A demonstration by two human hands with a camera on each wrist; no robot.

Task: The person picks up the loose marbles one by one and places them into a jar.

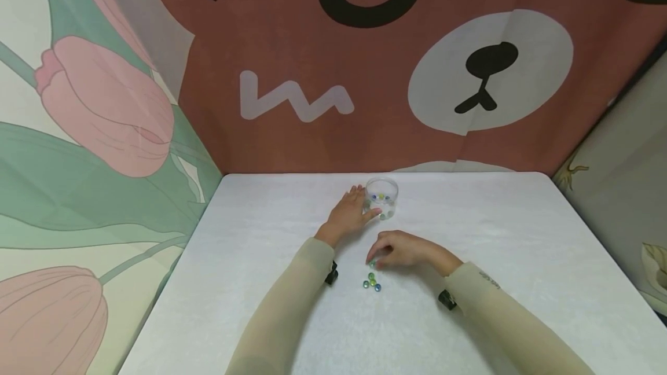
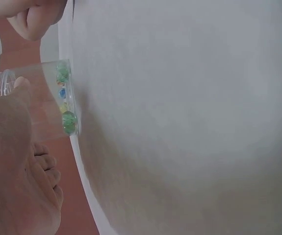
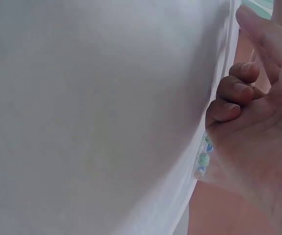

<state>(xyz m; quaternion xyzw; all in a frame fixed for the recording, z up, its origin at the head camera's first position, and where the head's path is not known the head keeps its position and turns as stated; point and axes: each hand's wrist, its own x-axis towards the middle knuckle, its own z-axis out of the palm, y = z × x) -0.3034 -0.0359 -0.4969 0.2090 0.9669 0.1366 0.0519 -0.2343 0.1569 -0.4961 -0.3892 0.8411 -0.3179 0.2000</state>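
A clear round plastic jar (image 1: 382, 190) stands near the table's back edge with several glass marbles (image 2: 69, 122) at its bottom. My left hand (image 1: 348, 213) holds the jar from its left side, thumb (image 2: 23, 90) against the near wall and fingers along the far side. Nearer to me, my right hand (image 1: 403, 247) reaches down to the table and pinches a greenish marble (image 1: 372, 263) between thumb and index finger. Its other fingers (image 3: 236, 90) are curled in. Just below that hand, a small cluster of green and blue marbles (image 1: 372, 282) lies on the table.
The white table (image 1: 219, 305) runs back to a reddish-brown cloth (image 1: 292, 149) with a cartoon face. A tulip-patterned cloth (image 1: 104, 114) hangs on the left, and a pale cloth (image 1: 625, 161) on the right. Dark devices (image 1: 447, 300) sit at both wrists.
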